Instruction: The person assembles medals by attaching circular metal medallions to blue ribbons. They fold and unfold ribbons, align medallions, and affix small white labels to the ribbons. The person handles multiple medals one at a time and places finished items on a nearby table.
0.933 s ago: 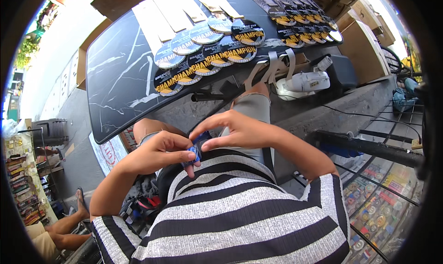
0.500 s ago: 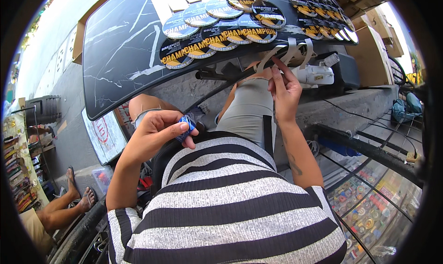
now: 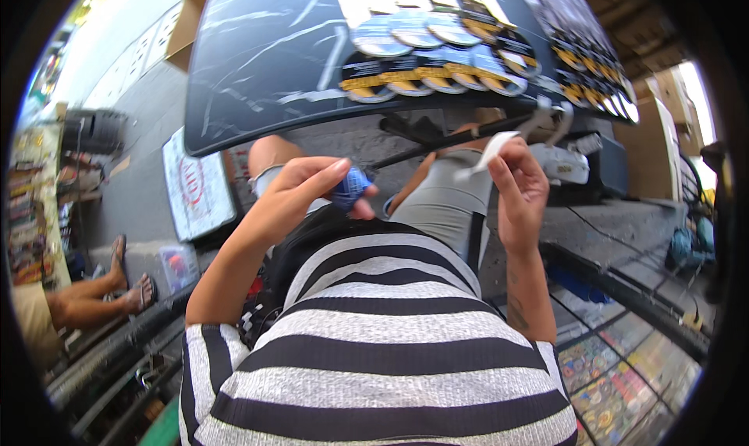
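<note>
Before my waist, my left hand (image 3: 306, 185) is closed on a small blue printed thing (image 3: 351, 189), gripped between thumb and fingers; its exact kind is unclear. My right hand (image 3: 521, 187), raised over my right thigh, pinches one end of a short white strip of tape (image 3: 490, 154). The strip's loose end curls toward the left, apart from the blue thing. Beyond that hand, two more pale strips (image 3: 535, 120) hang from the table's front edge. Round printed discs (image 3: 390, 37) in white, black and gold lie overlapping on the dark marbled table (image 3: 257, 72).
More black and gold discs (image 3: 581, 56) lie at the table's right. A white device (image 3: 563, 165) sits below them. To the left are a box with a pale lid (image 3: 198, 185) and another person's feet (image 3: 142, 290). A metal grid (image 3: 616, 337) covers colourful small items at lower right.
My right hand has pulled a white strip off the table's edge and drawn it nearer to me. My left hand has risen slightly with the blue thing. The view has shifted.
</note>
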Available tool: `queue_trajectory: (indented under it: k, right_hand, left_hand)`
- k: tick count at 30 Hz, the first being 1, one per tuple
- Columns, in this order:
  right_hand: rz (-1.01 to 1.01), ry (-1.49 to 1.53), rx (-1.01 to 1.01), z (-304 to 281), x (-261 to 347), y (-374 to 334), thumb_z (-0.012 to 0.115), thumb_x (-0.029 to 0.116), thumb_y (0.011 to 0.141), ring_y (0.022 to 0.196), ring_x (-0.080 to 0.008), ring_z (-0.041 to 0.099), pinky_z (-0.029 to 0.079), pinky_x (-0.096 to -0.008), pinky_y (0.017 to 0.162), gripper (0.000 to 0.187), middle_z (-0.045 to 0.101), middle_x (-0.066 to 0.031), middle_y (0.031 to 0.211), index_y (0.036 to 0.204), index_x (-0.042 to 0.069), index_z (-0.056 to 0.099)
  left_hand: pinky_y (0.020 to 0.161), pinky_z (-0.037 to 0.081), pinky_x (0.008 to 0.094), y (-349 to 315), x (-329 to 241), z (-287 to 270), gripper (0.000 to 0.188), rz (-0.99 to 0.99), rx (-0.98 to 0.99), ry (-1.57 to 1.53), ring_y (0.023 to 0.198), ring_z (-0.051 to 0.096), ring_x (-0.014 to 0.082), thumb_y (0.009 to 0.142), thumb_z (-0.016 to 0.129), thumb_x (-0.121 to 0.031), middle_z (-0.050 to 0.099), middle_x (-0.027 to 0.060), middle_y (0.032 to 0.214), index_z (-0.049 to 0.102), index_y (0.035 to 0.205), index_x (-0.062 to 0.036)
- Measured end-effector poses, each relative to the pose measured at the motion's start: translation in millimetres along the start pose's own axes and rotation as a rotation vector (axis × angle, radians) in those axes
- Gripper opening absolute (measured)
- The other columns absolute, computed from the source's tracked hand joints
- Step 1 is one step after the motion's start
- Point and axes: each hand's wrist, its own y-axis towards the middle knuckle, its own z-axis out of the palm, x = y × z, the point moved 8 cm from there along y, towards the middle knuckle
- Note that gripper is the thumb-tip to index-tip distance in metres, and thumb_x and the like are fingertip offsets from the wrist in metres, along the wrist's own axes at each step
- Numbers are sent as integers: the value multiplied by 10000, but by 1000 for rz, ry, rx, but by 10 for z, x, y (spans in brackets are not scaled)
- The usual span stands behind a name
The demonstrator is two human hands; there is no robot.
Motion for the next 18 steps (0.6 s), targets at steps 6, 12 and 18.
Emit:
queue_trajectory:
  k: [6,12,18]
  right_hand:
    - [251,185,360,796,-6,-68,663,117,952,787,-56,554,433,-213,707,119,629,-29,904,942,4,627]
    - [402,-31,487,1106,-201,-77,691,192,947,721,-19,534,406,-173,645,174,623,24,799,916,27,644]
    - [494,-21,479,1158,-174,-140,675,148,955,734,-40,608,464,-186,662,143,666,-11,802,911,18,634]
  left_hand:
    - [882,524,292,-21,48,49,843,-13,14,-46,859,696,213,1022,236,-636,721,173,902,668,1091,85]
    - [843,545,296,-79,27,57,939,71,23,-65,833,698,205,970,208,-720,720,169,893,675,1069,88]
    - [766,553,274,-49,61,61,767,94,51,-75,768,683,163,1010,338,-618,721,142,858,697,1021,60]
